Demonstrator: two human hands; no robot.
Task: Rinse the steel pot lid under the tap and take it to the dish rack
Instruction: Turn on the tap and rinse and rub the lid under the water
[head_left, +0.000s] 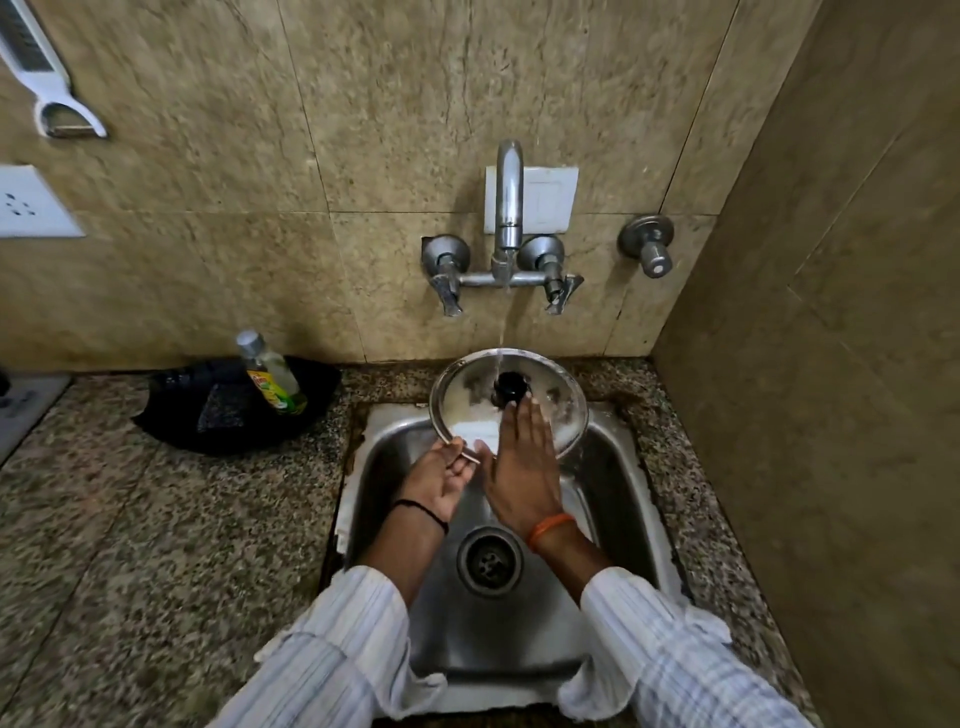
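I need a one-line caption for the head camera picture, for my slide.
Tap water falls on the steel pot lid; left hand grips its rim, right hand rubs its top.

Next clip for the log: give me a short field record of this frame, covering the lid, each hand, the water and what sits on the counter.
lid: steel pot lid, black knob up, tilted over the sink
left hand: left hand grips the lid's near rim
right hand: right hand flat on the lid's top, fingers spread
water: tap running, stream lands at the knob
counter: dish soap bottle leaning on a black tray, left of the sink
dish rack: not in view
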